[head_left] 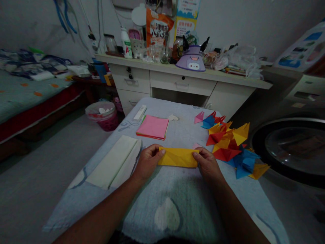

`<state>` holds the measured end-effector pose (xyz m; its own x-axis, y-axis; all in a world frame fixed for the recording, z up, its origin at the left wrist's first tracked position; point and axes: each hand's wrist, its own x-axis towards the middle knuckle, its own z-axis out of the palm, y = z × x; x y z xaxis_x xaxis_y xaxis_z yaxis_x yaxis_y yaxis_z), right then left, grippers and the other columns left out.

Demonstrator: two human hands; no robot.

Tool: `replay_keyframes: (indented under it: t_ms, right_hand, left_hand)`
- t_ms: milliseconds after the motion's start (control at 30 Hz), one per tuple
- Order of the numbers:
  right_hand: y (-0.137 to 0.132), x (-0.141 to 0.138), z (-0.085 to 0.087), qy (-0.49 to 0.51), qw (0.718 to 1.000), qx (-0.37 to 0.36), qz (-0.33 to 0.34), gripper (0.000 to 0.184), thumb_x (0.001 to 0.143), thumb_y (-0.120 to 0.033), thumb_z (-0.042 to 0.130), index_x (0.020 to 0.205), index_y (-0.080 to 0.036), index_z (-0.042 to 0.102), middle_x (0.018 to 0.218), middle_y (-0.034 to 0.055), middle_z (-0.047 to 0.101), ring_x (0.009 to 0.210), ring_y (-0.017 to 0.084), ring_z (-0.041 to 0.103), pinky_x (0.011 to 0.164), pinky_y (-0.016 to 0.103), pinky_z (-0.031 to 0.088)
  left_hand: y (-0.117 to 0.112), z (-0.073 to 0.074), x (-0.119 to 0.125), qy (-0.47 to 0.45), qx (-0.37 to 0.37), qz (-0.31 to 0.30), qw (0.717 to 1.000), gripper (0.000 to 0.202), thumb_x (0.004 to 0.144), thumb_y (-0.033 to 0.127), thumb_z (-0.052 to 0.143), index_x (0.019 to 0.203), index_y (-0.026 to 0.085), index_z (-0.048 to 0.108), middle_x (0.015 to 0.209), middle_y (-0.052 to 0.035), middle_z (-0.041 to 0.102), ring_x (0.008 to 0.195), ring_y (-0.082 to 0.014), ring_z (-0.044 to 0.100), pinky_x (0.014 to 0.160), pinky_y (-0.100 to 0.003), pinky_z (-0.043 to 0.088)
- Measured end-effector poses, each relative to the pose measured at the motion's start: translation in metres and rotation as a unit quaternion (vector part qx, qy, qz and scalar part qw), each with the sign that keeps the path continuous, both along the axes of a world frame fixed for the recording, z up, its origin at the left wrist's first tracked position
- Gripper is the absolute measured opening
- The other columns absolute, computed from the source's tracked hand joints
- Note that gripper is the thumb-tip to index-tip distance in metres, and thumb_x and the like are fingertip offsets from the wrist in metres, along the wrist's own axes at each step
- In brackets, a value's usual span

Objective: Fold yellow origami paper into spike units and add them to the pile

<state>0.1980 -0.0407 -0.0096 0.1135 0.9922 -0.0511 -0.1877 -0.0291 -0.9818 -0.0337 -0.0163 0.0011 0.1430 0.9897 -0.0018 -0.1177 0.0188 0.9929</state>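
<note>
A yellow sheet of origami paper (179, 158), folded into a long rectangle with diagonal creases, is held level above the cloth-covered table. My left hand (149, 161) pinches its left end between thumb and fingers. At the right end, my right hand (208, 162) grips it the same way. Beyond my left hand lies a stack of square coloured paper (153, 126), pink on top. To the right of my right hand sits a pile of folded paper cranes (227, 144) in red, yellow, blue and pink.
A folded pale cloth or paper (113, 161) lies left on the table (193, 206), with a small white box (140, 112) behind it. A waste bin (103, 115) stands on the floor at left. Drawers (182, 83) stand behind, a washing machine (291, 149) at right.
</note>
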Motion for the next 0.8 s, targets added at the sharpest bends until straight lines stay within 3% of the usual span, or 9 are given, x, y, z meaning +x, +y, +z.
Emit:
replay_keyframes:
  t_ms: [300,500,633,800]
  right_hand:
    - [-0.001,0.000,0.000,0.015,1.000,-0.006,0.003,0.021,0.072,-0.037,0.076,0.072,-0.022,0.060,0.069,-0.0023,0.061,0.063,0.013,0.056,0.059,0.025,0.044]
    - [0.000,0.000,0.002,-0.093,0.995,0.000,-0.026,0.026,0.073,-0.044,0.072,0.072,-0.021,0.060,0.070,0.0003,0.060,0.064,0.017,0.056,0.059,0.028,0.045]
    - [0.000,-0.002,0.000,-0.258,0.960,0.048,-0.095,0.021,0.075,-0.040,0.069,0.081,-0.022,0.061,0.074,0.0012,0.059,0.070,0.019,0.054,0.060,0.028,0.042]
    - [0.001,-0.005,-0.004,-0.402,0.902,0.077,-0.138,0.026,0.077,-0.032,0.065,0.100,-0.022,0.055,0.075,-0.0005,0.058,0.072,0.019,0.055,0.070,0.032,0.041]
  left_hand:
    - [0.001,0.000,-0.001,0.011,0.021,0.011,1.000,0.019,0.080,0.035,0.063,0.076,0.017,0.063,0.070,0.0021,0.057,0.066,-0.0110,0.051,0.063,-0.021,0.040]
    - [-0.001,0.005,-0.001,0.100,0.047,0.026,0.994,0.020,0.080,0.036,0.061,0.073,0.017,0.064,0.066,0.0013,0.057,0.064,-0.0137,0.051,0.059,-0.023,0.038]
    - [-0.001,0.004,-0.001,0.218,0.090,0.036,0.971,0.021,0.083,0.034,0.056,0.072,0.019,0.065,0.063,0.0024,0.059,0.059,-0.0144,0.051,0.057,-0.024,0.034]
    - [0.004,-0.005,0.001,0.387,0.164,0.027,0.907,0.016,0.085,0.026,0.053,0.075,0.021,0.064,0.070,-0.0009,0.063,0.065,-0.0168,0.055,0.061,-0.026,0.031]
